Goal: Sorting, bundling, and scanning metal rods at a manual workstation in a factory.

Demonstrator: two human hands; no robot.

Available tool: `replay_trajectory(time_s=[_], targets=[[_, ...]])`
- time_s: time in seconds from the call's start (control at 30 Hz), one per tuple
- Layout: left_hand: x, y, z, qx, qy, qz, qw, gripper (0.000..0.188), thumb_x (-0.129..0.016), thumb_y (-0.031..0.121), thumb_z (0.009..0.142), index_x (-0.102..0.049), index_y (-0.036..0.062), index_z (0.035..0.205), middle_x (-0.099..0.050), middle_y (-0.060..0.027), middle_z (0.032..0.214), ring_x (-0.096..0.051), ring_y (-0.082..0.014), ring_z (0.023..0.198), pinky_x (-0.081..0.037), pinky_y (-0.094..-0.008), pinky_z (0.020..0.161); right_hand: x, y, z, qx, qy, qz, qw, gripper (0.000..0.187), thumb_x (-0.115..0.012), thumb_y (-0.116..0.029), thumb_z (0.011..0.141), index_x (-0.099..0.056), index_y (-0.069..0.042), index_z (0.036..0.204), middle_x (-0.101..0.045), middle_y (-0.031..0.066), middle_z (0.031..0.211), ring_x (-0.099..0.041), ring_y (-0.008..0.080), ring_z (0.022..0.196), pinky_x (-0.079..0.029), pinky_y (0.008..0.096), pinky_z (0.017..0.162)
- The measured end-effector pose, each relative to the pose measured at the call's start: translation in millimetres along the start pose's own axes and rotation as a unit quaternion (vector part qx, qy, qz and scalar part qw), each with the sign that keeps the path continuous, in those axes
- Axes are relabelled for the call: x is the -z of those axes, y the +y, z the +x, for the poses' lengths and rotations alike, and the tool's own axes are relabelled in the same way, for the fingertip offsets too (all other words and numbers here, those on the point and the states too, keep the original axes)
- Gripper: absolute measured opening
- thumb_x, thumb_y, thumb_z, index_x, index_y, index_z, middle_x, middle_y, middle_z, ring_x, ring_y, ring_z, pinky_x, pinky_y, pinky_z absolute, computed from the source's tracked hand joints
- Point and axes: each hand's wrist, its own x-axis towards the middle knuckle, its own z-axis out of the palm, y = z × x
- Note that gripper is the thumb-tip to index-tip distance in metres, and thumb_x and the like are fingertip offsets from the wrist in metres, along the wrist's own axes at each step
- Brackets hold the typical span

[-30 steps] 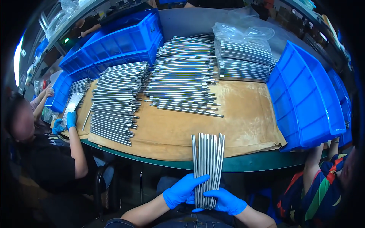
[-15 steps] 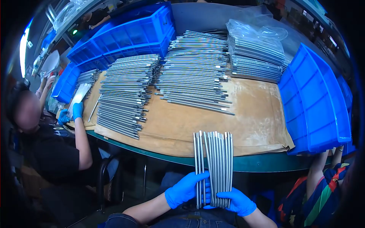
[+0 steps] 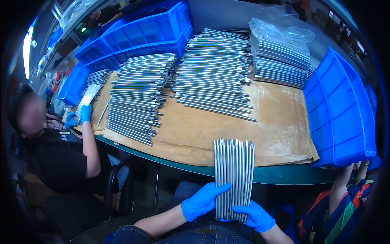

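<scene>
- A flat bundle of slim silver metal rods (image 3: 234, 171), laid side by side, is in the person's two hands in front of the near edge of the counter, its far ends overlapping that edge in the view
- The left hand in a blue glove (image 3: 199, 202) grasps the bundle from the left, thumb across the front of the rods, its other fingers mostly hidden behind
- The right hand in a blue glove (image 3: 257, 216) grasps the lower right part of the bundle, its thumb also over the front
- Beyond the bundle is the dark green counter (image 3: 284, 174), covered by a creased brown sheet (image 3: 195, 136)
- On the sheet lie a left pile of silver metal rods (image 3: 136, 95) and, just beside it, a middle pile of silver metal rods (image 3: 211, 77)
- Behind and to the right sit stacks of rods in clear plastic wrap (image 3: 280, 65)
- A large blue plastic bin (image 3: 337, 110) stands tilted at the right end, a person's bare forearms (image 3: 340, 185) at its lower edge
- More blue plastic bins (image 3: 146, 34) stand at the back left
- At far left a co-worker in a black top (image 3: 57, 162) and blue gloves holds a pale bundle of rods (image 3: 90, 94)
</scene>
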Motion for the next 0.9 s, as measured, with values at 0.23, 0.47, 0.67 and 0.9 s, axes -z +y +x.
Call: replay_trajectory(time_s=[0.23,0.47,0.67,0.9], targets=[[3,-1,1,0.002,-0.009,-0.006,1.0,0.034,-0.059,0.012,0.087,-0.052,-0.0027,0.117,-0.06,-0.0133,0.112,-0.061,-0.0205,0.099,-0.049,-0.0343,0.088,0,-1,1,-0.007,-0.003,0.002,1.0,0.052,-0.056,0.004,0.081,-0.039,0.003,0.13,-0.052,0.0194,0.121,-0.055,0.0319,0.108,-0.048,0.0463,0.091],[-7,3,-1,0.004,-0.005,0.015,1.0,0.034,-0.06,0.011,0.086,-0.053,-0.003,0.116,-0.061,-0.0135,0.11,-0.062,-0.0208,0.097,-0.05,-0.0339,0.085,-4,-5,0,-0.002,-0.009,-0.004,1.0,0.046,-0.058,0.003,0.081,-0.045,0.003,0.126,-0.057,0.0164,0.116,-0.06,0.0269,0.102,-0.05,0.0386,0.088],[-15,14,-2,0.005,0.013,0.002,1.0,0.033,-0.062,0.011,0.085,-0.055,-0.003,0.115,-0.062,-0.0134,0.108,-0.063,-0.0204,0.094,-0.051,-0.0324,0.082,-16,-20,0,0.009,-0.01,-0.022,1.0,0.05,-0.058,0.005,0.079,-0.044,0.002,0.127,-0.056,0.016,0.118,-0.058,0.0265,0.105,-0.049,0.04,0.09],[-19,10,-5,-0.011,0.031,0.016,0.999,0.034,-0.063,0.012,0.084,-0.056,-0.0033,0.114,-0.063,-0.0128,0.107,-0.063,-0.02,0.094,-0.051,-0.0314,0.081,-7,-8,5,0.018,0.013,-0.004,1.0,0.048,-0.058,0.004,0.08,-0.045,0.001,0.126,-0.057,0.0149,0.117,-0.059,0.0247,0.103,-0.049,0.0373,0.089]])
